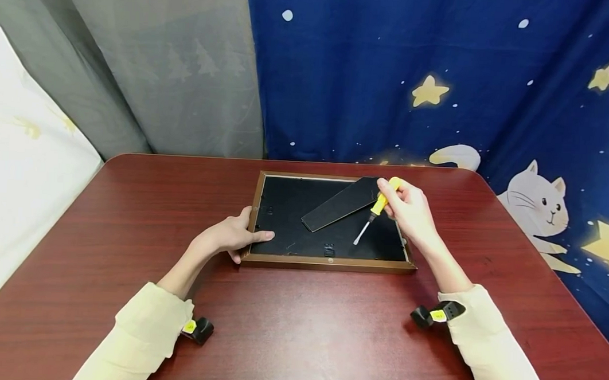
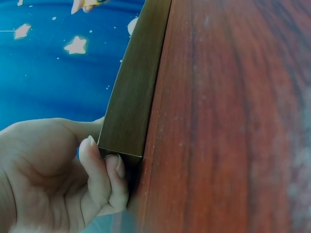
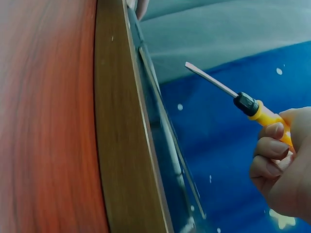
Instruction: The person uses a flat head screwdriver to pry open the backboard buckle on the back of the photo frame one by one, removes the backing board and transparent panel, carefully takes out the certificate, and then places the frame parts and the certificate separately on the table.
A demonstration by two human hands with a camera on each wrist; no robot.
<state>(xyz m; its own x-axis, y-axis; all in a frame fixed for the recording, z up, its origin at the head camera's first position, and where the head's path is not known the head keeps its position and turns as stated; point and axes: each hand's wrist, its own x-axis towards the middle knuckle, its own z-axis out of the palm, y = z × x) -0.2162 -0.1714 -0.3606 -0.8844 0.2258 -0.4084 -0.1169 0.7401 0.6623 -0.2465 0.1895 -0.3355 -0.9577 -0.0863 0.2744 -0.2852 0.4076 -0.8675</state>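
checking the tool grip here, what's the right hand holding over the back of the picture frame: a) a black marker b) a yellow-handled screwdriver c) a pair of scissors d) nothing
b: the right hand grips a yellow-handled screwdriver, its flat tip pointing down at the black back of the picture frame.

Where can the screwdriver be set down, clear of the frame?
Bare table lies between the forearms, below the picture frame, and at both sides. Crowded: the frame's back, under the right hand, screwdriver and stand.
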